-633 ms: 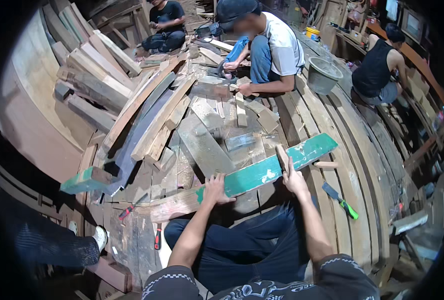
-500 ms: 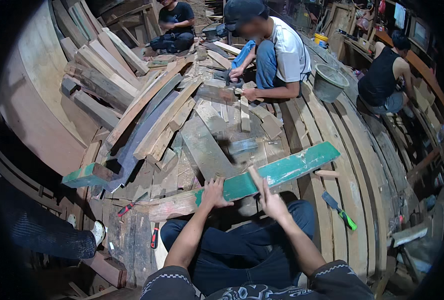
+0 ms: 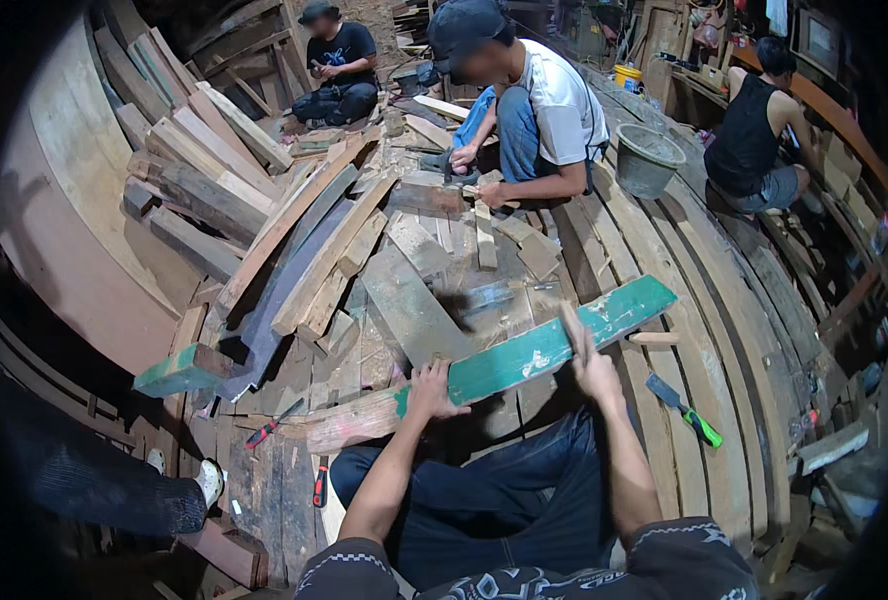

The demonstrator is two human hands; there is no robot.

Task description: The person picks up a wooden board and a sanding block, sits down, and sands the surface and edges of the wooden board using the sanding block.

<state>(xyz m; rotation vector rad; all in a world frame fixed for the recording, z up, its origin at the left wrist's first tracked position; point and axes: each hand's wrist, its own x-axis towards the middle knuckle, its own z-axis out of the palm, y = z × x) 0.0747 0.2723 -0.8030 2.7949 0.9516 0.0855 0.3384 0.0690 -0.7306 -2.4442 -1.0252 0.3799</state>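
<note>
A long board (image 3: 494,368) with worn green paint and a bare left end lies crosswise before me. My left hand (image 3: 429,390) grips it left of centre. My right hand (image 3: 596,372) holds a small pale wooden block (image 3: 576,330) against the board's right part; the block is blurred. A chisel with a green handle (image 3: 684,408) lies to the right of my right hand. A red-handled tool (image 3: 320,483) lies beside my left leg, and another (image 3: 272,425) lies further left. A short wooden peg (image 3: 654,338) is below the board's right end.
A co-worker (image 3: 534,110) in white crouches ahead, another (image 3: 334,70) sits behind, and a third (image 3: 759,140) works at right. Wood piles (image 3: 204,160) fill the left. A grey bucket (image 3: 646,160) stands on planks. Someone's shod foot (image 3: 207,485) is at lower left.
My right hand and block moved left along the board, then back to the right. My left hand stays gripping the board.
</note>
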